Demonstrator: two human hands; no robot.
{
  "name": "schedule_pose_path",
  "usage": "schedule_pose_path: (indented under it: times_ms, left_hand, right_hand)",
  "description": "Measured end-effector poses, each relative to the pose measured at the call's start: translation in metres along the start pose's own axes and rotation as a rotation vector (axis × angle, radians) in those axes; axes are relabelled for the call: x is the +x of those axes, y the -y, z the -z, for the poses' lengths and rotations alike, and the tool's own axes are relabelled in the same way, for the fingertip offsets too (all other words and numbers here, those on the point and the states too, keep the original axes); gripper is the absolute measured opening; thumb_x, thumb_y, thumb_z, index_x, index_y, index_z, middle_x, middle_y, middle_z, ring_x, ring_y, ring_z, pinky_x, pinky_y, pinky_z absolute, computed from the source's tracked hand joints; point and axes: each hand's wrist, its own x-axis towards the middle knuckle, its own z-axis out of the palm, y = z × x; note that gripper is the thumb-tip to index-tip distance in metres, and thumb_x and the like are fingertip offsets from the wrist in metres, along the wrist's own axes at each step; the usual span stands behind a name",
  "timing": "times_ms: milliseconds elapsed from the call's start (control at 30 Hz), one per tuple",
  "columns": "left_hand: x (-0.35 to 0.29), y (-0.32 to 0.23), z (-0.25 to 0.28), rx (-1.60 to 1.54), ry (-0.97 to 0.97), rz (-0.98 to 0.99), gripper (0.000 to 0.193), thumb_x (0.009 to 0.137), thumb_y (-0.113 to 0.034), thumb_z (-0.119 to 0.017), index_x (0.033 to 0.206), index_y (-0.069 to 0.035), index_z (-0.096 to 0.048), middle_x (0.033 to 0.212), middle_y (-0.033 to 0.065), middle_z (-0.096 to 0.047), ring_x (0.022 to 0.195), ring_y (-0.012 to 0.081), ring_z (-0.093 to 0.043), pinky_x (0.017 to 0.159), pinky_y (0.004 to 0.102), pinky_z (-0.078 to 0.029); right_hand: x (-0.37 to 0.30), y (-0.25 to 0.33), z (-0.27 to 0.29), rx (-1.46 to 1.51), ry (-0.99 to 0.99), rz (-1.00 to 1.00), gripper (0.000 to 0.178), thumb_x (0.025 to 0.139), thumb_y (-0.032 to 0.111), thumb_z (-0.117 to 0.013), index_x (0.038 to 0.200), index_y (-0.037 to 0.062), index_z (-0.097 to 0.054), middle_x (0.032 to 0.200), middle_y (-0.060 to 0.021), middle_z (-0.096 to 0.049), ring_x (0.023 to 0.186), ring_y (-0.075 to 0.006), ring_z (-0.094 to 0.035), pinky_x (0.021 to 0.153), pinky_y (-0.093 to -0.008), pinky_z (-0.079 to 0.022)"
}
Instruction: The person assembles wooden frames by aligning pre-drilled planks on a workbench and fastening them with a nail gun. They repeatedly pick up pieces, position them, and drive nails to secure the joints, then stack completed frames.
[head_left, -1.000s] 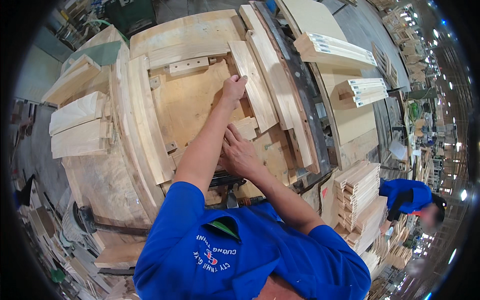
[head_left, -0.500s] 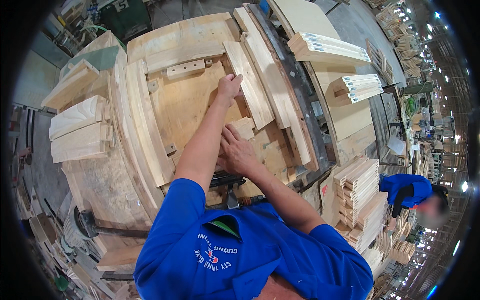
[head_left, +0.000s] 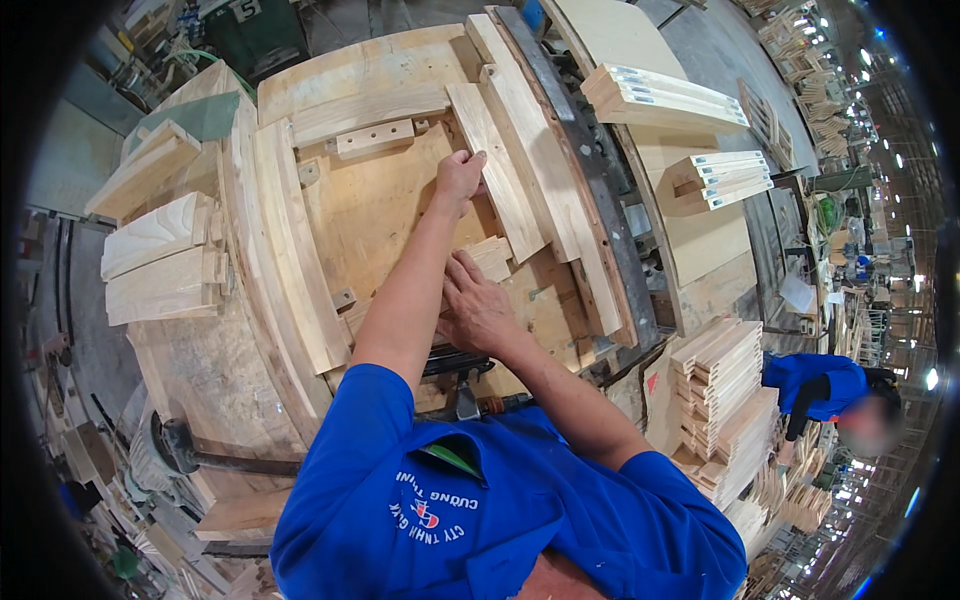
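Note:
My left hand [head_left: 460, 176] reaches far out and grips the near edge of a pale curved wooden slat [head_left: 500, 175] that lies on a plywood jig board [head_left: 375, 215]. Closer to me, my right hand [head_left: 475, 308] rests flat on the board with its fingers spread, touching a small wooden block [head_left: 492, 255]. More curved slats [head_left: 545, 150] lie side by side to the right of the one I hold. A long curved piece [head_left: 295, 250] lines the board's left side.
Stacked curved wooden parts [head_left: 160, 260] sit at the left, and stacks of light boards [head_left: 660, 95] at the upper right. A dark metal rail [head_left: 600, 190] borders the jig on the right. Piled slats [head_left: 720, 390] stand beside a person in blue [head_left: 820, 385] at the right.
Both hands stay almost where they were. The left hand keeps its hold on the slat's edge, and the view has shifted only slightly.

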Motion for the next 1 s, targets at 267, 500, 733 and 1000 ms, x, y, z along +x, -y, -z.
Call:
schedule_pose_path:
  times_ms: [267,500,733,1000]
  left_hand:
    - [-0.001,-0.002,-0.001,-0.059,0.021,0.007,0.02,0.103,-0.022,-0.068,0.097,-0.003,-0.07,0.084,0.0003,-0.067,0.072,0.0119,-0.064,0.064,0.0324,-0.06]
    - [0.005,0.004,0.004,-0.018,-0.032,-0.06,0.022,0.103,-0.021,-0.068,0.096,0.0,-0.071,0.081,0.0002,-0.066,0.069,0.0093,-0.056,0.061,0.0313,-0.046]
    - [-0.003,0.0,0.001,-0.036,-0.011,-0.024,0.023,0.102,-0.021,-0.069,0.098,0.001,-0.072,0.081,-0.0008,-0.067,0.07,0.0099,-0.057,0.063,0.0301,-0.048]
    - [0.005,0.007,0.007,-0.026,-0.013,-0.044,0.024,0.102,-0.023,-0.069,0.099,0.0,-0.073,0.081,-0.0007,-0.067,0.07,0.0097,-0.054,0.064,0.0314,-0.046]
  right_hand:
    - [0.001,0.0,-0.005,-0.039,0.011,0.011,0.086,0.084,0.044,-0.079,0.152,0.0022,-0.048,0.161,-0.0174,-0.042,0.154,-0.0367,-0.035,0.106,-0.0433,-0.053]
    - [0.003,0.003,0.0,0.006,-0.01,0.037,0.086,0.083,0.043,-0.08,0.151,0.0011,-0.049,0.159,-0.0177,-0.043,0.152,-0.0374,-0.037,0.101,-0.0426,-0.056]
    - [0.003,0.003,0.0,-0.017,-0.004,0.019,0.087,0.082,0.042,-0.08,0.151,0.0009,-0.048,0.159,-0.0179,-0.043,0.151,-0.0378,-0.038,0.1,-0.0424,-0.057]
    - [0.004,0.004,-0.003,0.005,0.035,0.012,0.086,0.084,0.042,-0.078,0.153,0.0011,-0.047,0.161,-0.0179,-0.041,0.154,-0.0368,-0.034,0.104,-0.0431,-0.055]
